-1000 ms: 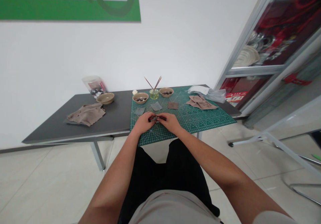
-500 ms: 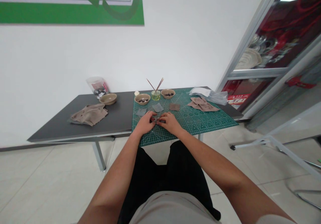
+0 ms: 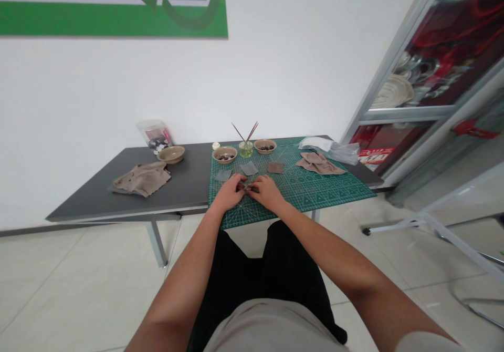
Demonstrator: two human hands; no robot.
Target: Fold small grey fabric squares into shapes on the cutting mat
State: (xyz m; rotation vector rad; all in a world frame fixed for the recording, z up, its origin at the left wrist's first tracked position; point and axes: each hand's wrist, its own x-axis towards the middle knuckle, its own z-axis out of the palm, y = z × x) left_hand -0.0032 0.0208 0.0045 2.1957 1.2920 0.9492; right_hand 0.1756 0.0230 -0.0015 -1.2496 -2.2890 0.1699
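My left hand and my right hand meet over the front of a green cutting mat. Between their fingertips is a small greyish piece, pinched from both sides; the fingers cover most of it, so its kind is unclear. Just beyond my hands lie a grey square, a lighter grey square and a brown square. Behind these stand a bowl of dark pieces, a glass jar with thin brown sticks in it, and a second bowl with dark pieces.
A crumpled brown cloth and a clear plastic bag lie on the mat's right. On the dark table, to the left, are a folded brown cloth, a tan bowl and a clear tub. A small white-lidded container stands behind.
The whole view has shifted slightly. Both hands stay together on the small greyish piece, with only slight finger movement.
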